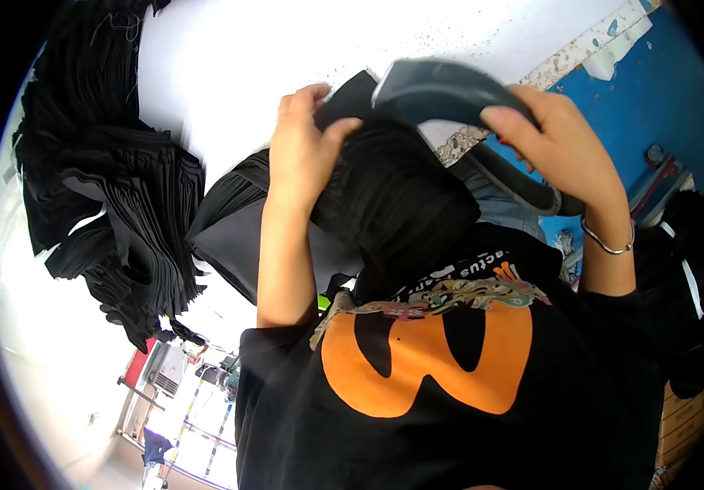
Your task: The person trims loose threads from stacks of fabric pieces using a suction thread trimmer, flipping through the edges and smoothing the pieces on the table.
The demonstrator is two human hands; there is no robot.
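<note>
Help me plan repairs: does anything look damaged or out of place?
Yes, the white table: its edge strip, on the right, looks speckled and ragged, as if worn, with a pale flap sticking out. Dark specks also dot the table.

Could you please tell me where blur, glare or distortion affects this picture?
In the head view, the wide lens bows the scene and blackens the corners; in the head view, the dark piece in the right hand is smeared, probably by motion; also in the head view, the white tabletop looks overexposed, and glare washes out the lower left.
</note>
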